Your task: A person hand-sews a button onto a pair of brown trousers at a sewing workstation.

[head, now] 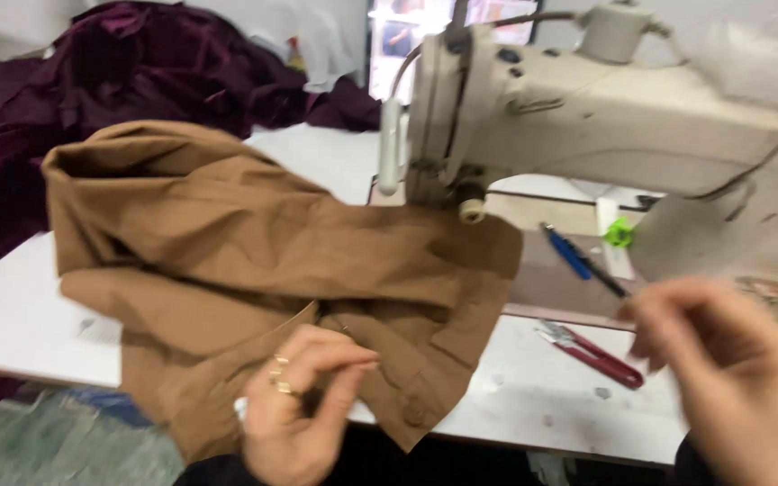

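On the white surface (533,396), in front of a beige industrial sewing machine (587,117), lies a brown garment (254,261), crumpled and folded over itself. One end of it reaches under the head of the machine, and its lower part hangs over the near edge of the surface. The left hand (299,405), with rings on one finger, is at this lower edge; its grip is pinched together, thumb against fingertips, right at the brown cloth, but I cannot tell for sure if cloth is caught between them. The right hand (731,369) is raised above the surface at the right side, blurred, with the fingers loosely curled and nothing visible inside. Just left of this hand, red-handled thread snips (592,351) rest on the surface. Further back, a blue pen (567,252) lies on the machine bed, with a small green object (619,232) near it. Behind the brown garment, dark purple fabric (137,72) is piled up.
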